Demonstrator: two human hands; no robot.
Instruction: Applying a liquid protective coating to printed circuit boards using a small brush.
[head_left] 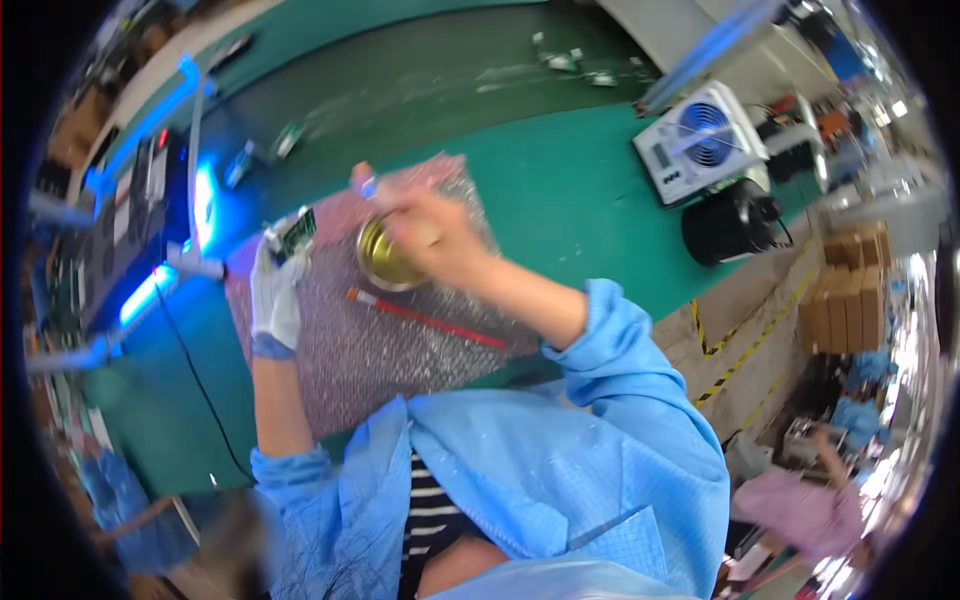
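My left hand (pixel 276 300), in a white glove, has its fingers closed on a small green circuit board (pixel 295 235) with pale parts along its edge. My bare right hand (pixel 437 235) is over an open gold-coloured tin (pixel 378 262), covering the tin's right side. Its fingers are bent together around something slim whose blurred end sticks out to the upper left; I cannot make out what it is. A thin red stick with an orange end (pixel 425 321) lies between my hands, below the tin. Tin and stick rest on a sheet of bubble wrap (pixel 350 375).
Blue-lit equipment (pixel 140 225) stands left, its black cable (pixel 197 365) running toward me over the green mat (pixel 560 195). Loose circuit boards (pixel 287 140) lie beyond. A white fan unit (pixel 700 145) and a black cylinder (pixel 728 225) stand right. Other people are at both sides.
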